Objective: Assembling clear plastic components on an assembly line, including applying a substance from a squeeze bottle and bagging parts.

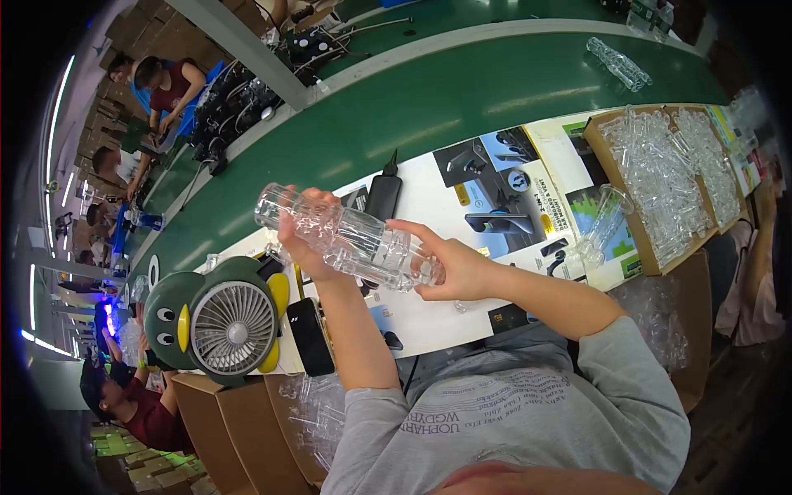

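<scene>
Clear plastic stack (346,239), seemingly between both hands

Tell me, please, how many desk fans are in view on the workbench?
1. The green bird-shaped fan stands at the bench's near edge, left of the left hand. Others may be hidden beyond the picture's rim.
</scene>
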